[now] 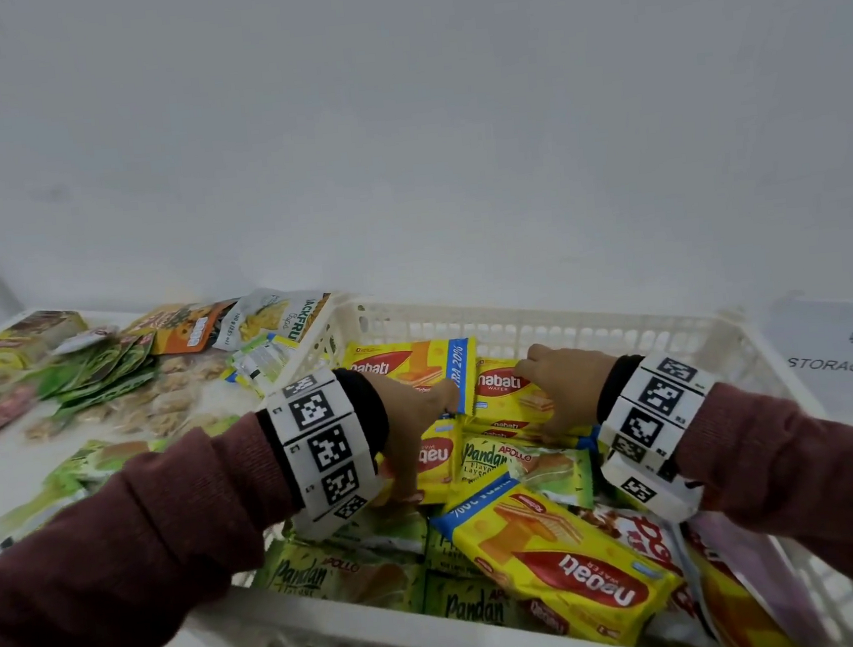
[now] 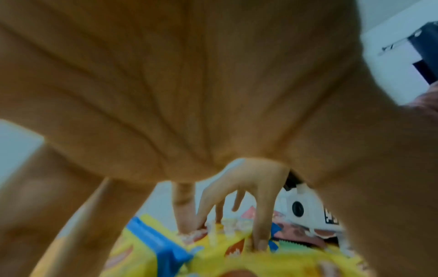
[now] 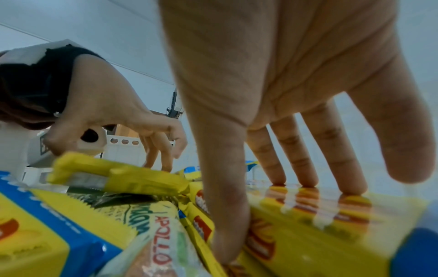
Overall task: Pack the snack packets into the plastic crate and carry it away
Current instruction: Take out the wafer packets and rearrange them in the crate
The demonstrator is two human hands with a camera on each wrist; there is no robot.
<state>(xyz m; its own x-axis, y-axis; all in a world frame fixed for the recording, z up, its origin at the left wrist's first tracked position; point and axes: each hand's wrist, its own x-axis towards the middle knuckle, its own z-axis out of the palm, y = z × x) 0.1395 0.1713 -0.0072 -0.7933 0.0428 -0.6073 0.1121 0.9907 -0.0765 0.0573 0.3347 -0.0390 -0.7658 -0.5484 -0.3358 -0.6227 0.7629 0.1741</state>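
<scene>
A white plastic crate (image 1: 516, 315) holds several yellow Nabati wafer packets and green Pandan packets (image 1: 499, 466). My left hand (image 1: 418, 427) reaches down into the crate, thumb and fingers spanning a yellow wafer packet (image 1: 439, 459). In the right wrist view that left hand (image 3: 113, 112) grips the packet (image 3: 123, 178) by its ends. My right hand (image 1: 559, 389) rests on another yellow packet (image 1: 502, 389) at the back. Its straight fingers (image 3: 303, 159) press the packet's top (image 3: 308, 215), with the thumb against the near side. The left wrist view is mostly palm (image 2: 189, 93).
Loose green and orange snack packets (image 1: 99, 383), a jackfruit packet (image 1: 279, 315) and a yellow box (image 1: 28, 337) lie on the white table left of the crate. A "STORAGE AREA" paper sign (image 1: 845, 353) lies to the right. A plain wall stands close behind.
</scene>
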